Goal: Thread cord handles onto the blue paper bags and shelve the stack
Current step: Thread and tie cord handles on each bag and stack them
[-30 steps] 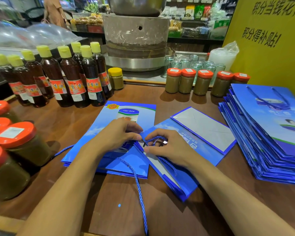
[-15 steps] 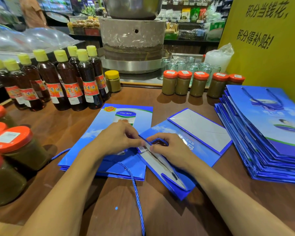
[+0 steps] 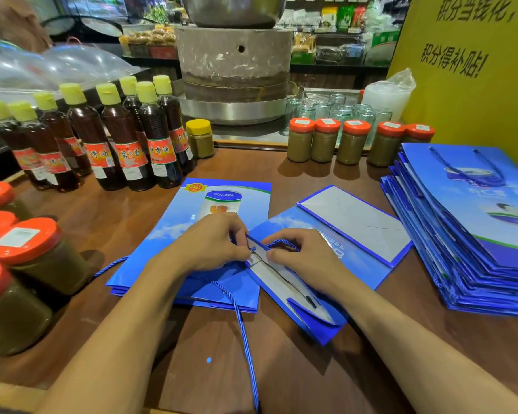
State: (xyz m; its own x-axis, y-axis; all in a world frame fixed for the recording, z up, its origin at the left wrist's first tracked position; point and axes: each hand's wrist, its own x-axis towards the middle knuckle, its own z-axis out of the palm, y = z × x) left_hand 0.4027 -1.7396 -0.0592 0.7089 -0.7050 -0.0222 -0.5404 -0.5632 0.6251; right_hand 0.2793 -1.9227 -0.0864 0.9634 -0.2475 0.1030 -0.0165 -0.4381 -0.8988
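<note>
A flat blue paper bag (image 3: pixel 350 258) lies on the wooden table with its mouth toward me and its white base flap folded up. My left hand (image 3: pixel 213 243) pinches the bag's top rim at a small hole. My right hand (image 3: pixel 302 258) pinches a blue cord (image 3: pixel 281 242) that loops over its fingers, right beside that hole. Another long blue cord (image 3: pixel 245 333) trails from under my left hand toward me. A small pile of flat blue bags (image 3: pixel 189 222) lies under my left hand. A tall stack of blue bags with cord handles (image 3: pixel 473 228) sits at the right.
Dark oil bottles with yellow caps (image 3: pixel 123 138) stand at the back left. Orange-lidded jars (image 3: pixel 21 255) line the left edge, and several more jars (image 3: pixel 353 141) stand at the back. A stone mill (image 3: pixel 234 58) and a yellow sign (image 3: pixel 473 79) are behind.
My hands have drawn closer together at the bag's rim. The cord loop in my right hand has shifted up to the hole, and the view has tilted slightly.
</note>
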